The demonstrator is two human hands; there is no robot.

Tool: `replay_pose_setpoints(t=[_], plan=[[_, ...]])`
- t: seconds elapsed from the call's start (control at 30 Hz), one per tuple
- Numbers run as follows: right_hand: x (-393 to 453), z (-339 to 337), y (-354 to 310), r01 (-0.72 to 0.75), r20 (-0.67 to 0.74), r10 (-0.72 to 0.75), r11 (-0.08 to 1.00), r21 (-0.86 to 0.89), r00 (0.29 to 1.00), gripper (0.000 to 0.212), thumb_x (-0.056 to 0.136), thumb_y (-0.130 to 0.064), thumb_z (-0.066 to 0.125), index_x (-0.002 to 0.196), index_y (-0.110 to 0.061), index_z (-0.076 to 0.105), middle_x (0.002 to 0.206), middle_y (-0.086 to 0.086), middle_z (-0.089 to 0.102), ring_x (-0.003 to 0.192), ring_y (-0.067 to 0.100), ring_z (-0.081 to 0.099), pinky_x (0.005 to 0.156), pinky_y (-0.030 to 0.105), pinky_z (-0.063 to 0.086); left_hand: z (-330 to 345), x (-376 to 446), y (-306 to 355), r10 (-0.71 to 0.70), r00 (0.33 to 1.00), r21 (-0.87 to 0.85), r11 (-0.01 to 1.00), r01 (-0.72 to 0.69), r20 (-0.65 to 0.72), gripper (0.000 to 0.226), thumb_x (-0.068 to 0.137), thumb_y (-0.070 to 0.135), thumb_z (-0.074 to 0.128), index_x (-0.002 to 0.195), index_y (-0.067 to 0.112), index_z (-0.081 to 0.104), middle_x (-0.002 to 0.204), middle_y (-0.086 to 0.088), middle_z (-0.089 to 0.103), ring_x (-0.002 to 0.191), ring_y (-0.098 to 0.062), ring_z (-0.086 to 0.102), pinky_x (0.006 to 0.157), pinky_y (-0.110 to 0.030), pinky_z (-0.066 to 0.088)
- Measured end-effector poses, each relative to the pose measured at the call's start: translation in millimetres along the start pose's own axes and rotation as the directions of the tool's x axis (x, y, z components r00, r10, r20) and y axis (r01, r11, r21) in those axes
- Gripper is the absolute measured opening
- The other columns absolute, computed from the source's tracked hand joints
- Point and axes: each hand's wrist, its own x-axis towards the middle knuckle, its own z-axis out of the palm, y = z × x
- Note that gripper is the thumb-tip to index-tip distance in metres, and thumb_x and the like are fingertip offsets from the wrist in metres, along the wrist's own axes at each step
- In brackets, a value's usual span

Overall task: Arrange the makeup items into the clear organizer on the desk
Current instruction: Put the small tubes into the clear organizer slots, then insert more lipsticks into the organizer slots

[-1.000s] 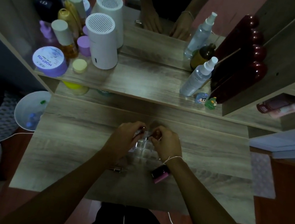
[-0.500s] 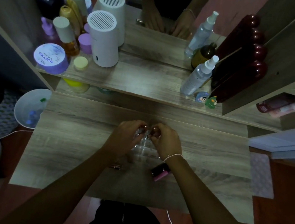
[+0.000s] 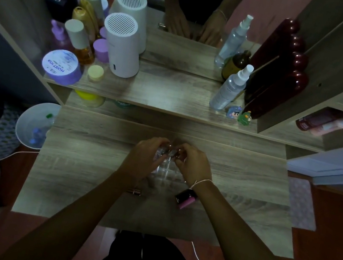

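Head view: both hands work at the far end of the clear organizer

Head view shows the clear organizer (image 3: 167, 172) lying mid-counter, its compartments barely visible in the dim light. Both hands meet over its far end. The left hand (image 3: 146, 158) and the right hand (image 3: 192, 167) are curled narrow, fingertips pinched toward a small glinting item (image 3: 170, 152) between them; which hand actually carries it cannot be told. Judging by the pose, one hand steadies the light plastic tray so it does not slide while the other feeds the item into a far slot.

A pink tube with a dark cap (image 3: 186, 198) lies on the counter (image 3: 83, 160) just beside the organizer's near right corner, under the right wrist, and a small rose-coloured stick (image 3: 134, 191) lies near the left wrist. Both seem to wait within easy reach for their turn.

Farther out, the shelf (image 3: 172, 93) holds a white cylinder (image 3: 121, 46), a spray bottle (image 3: 229, 89) and a purple jar (image 3: 60, 67).
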Motion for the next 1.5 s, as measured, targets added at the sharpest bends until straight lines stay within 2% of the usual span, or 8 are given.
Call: replay_pose_setpoints(t=[0.33, 0.53, 0.73, 0.97, 1.2, 1.33, 1.37, 1.5], plan=[[-25.9, -38.2, 8.0, 0.063, -0.166, -0.058, 0.998, 0.026, 0.984, 0.032, 0.078, -0.019, 0.072, 0.108, -0.024, 0.062, 0.09, -0.005, 0.065, 0.073, 0.008, 0.054, 0.068, 0.025, 0.045, -15.1, -14.4, 6.4, 0.045, 0.994, 0.036, 0.998, -0.042, -0.095, 0.057, 0.08, 0.021, 0.073, 0.128, 0.003, 0.05, 0.132, -0.018, 0.055, 0.123, -0.029, 0.05, 0.106, -0.047, 0.036], [-56.9, -46.4, 22.6, -0.001, -0.281, 0.024, 0.997, 0.082, 0.96, 0.023, 0.08, -0.016, 0.07, 0.102, -0.017, 0.064, 0.081, -0.008, 0.06, 0.07, 0.01, 0.055, 0.067, 0.023, 0.044, -21.2, -40.9, 8.6, 0.053, 0.99, 0.067, 0.997, -0.044, -0.13, 0.043, 0.085, 0.023, 0.062, 0.121, 0.0, 0.053, 0.121, -0.023, 0.059, 0.111, -0.034, 0.055, 0.094, -0.043, 0.047], [-90.8, -22.0, 41.1, -0.158, -0.336, 0.224, 0.964, 0.214, 0.915, 0.01, 0.085, -0.014, 0.067, 0.095, -0.015, 0.065, 0.081, 0.007, 0.07, 0.071, 0.021, 0.064, 0.066, 0.027, 0.047, 1.2, -75.8, 19.5, 0.208, 0.978, 0.14, 0.969, -0.203, -0.02, 0.023, 0.086, 0.012, 0.057, 0.107, 0.006, 0.063, 0.102, -0.015, 0.064, 0.095, -0.027, 0.059, 0.081, -0.036, 0.051], [-114.2, 13.1, 63.5, -0.416, -0.214, 0.48, 0.864, 0.284, 0.85, 0.015, 0.085, -0.015, 0.065, 0.099, -0.01, 0.064, 0.087, 0.018, 0.073, 0.081, 0.035, 0.067, 0.075, 0.037, 0.051, 43.7, -79.9, 37.1, 0.186, 0.963, 0.081, 0.975, -0.205, 0.195, 0.023, 0.089, 0.002, 0.055, 0.111, 0.002, 0.062, 0.108, -0.019, 0.063, 0.098, -0.032, 0.058, 0.086, -0.038, 0.045], [-114.1, 36.8, 59.6, -0.473, -0.121, 0.533, 0.818, 0.328, 0.837, 0.03, 0.084, -0.022, 0.065, 0.113, -0.014, 0.058, 0.105, 0.016, 0.07, 0.099, 0.035, 0.063, 0.082, 0.036, 0.047, 83.4, -63.7, 48.5, 0.221, 0.919, 0.207, 0.932, -0.298, 0.325, 0.029, 0.089, 0.01, 0.05, 0.114, 0.001, 0.061, 0.116, -0.022, 0.064, 0.098, -0.037, 0.063, 0.083, -0.042, 0.052], [-110.3, 44.1, 60.2, -0.507, -0.111, 0.57, 0.791, 0.343, 0.814, 0.034, 0.079, -0.022, 0.069, 0.11, -0.014, 0.058, 0.105, 0.014, 0.068, 0.102, 0.032, 0.061, 0.086, 0.041, 0.051, 97.9, -61.0, 39.0, 0.051, 0.91, 0.271, 0.946, -0.176, 0.411, 0.037, 0.097, 0.021, 0.044, 0.133, 0.014, 0.047, 0.139, -0.013, 0.05, 0.12, -0.032, 0.05, 0.1, -0.045, 0.042], [-109.2, 45.4, 60.8, -0.516, -0.11, 0.579, 0.785, 0.343, 0.808, 0.033, 0.079, -0.023, 0.069, 0.109, -0.015, 0.057, 0.105, 0.014, 0.067, 0.101, 0.031, 0.061, 0.084, 0.04, 0.051, 99.0, -60.8, 36.9, 0.036, 0.913, 0.261, 0.953, -0.154, 0.407, 0.037, 0.097, 0.023, 0.044, 0.133, 0.016, 0.046, 0.137, -0.013, 0.051, 0.119, -0.032, 0.051, 0.099, -0.045, 0.043], [-107.0, 49.7, 63.2, -0.521, -0.109, 0.582, 0.785, 0.335, 0.806, 0.032, 0.075, -0.02, 0.071, 0.101, -0.012, 0.054, 0.099, 0.014, 0.061, 0.094, 0.03, 0.055, 0.073, 0.029, 0.038, 101.3, -59.8, 36.6, 0.175, 0.887, 0.317, 0.89, -0.328, 0.427, 0.035, 0.082, 0.012, 0.055, 0.116, 0.003, 0.059, 0.114, -0.022, 0.065, 0.093, -0.037, 0.065, 0.077, -0.04, 0.054]])
